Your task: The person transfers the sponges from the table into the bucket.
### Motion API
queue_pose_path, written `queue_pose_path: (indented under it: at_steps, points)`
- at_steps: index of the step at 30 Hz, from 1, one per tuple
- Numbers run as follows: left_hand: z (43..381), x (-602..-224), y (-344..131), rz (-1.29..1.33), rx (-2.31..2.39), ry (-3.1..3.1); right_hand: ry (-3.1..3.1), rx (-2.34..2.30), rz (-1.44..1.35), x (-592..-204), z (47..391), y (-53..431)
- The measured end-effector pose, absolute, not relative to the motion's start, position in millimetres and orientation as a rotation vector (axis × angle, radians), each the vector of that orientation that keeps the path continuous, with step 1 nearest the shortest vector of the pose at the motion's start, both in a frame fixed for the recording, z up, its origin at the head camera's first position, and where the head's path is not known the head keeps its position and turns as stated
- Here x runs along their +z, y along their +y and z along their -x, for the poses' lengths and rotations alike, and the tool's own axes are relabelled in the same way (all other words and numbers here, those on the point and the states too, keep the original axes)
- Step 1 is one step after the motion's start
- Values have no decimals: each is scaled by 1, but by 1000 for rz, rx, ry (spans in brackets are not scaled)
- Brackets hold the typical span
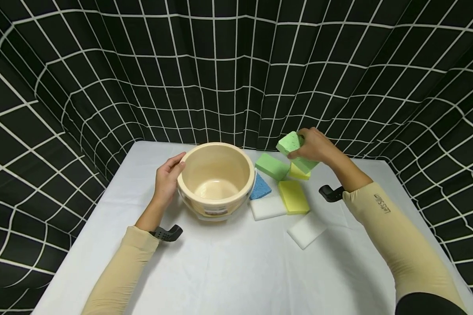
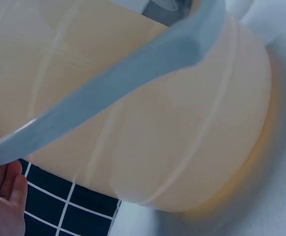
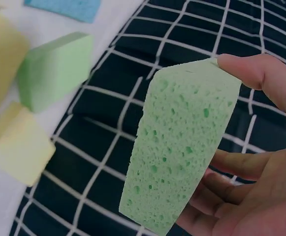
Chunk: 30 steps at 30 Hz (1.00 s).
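A cream bucket [image 1: 217, 199] stands upright on the table, its pale handle [image 2: 118, 83] hanging down along the outer wall. My left hand [image 1: 167, 178] grips the rim at its left side, thumb over the edge; the left wrist view shows only part of that hand [image 2: 7, 201]. Above the back right of the table, my right hand [image 1: 314, 146] holds a green sponge [image 3: 179, 142] between thumb and fingers, its porous face showing. Below and left of that hand, another green sponge [image 1: 273, 166] lies beside a small yellow sponge [image 1: 299, 172].
Right of the bucket lie a blue sponge [image 1: 261, 187], a larger yellow sponge [image 1: 294, 197] and two white sponges, one [image 1: 268, 207] against the yellow one, the other [image 1: 306, 230] nearer the front. A black gridded curtain [image 1: 228, 78] surrounds the white table [image 1: 220, 271].
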<state>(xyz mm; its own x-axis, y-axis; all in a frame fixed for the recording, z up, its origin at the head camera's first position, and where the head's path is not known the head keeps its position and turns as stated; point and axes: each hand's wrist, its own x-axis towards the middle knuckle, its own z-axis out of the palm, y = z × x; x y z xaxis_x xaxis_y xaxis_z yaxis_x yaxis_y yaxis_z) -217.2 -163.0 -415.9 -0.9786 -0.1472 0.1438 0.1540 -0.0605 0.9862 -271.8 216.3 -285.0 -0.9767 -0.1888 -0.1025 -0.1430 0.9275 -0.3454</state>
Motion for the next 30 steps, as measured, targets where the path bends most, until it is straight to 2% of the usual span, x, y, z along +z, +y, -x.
queue_pose_path:
  at_steps: [16, 30]
  points:
    - [218, -419, -163, -4, -2101, -2000, 2923, -474, 370, -269, 288, 164]
    - [219, -419, -162, -1, -2113, -1976, 2887, -509, 508, -259, 286, 129]
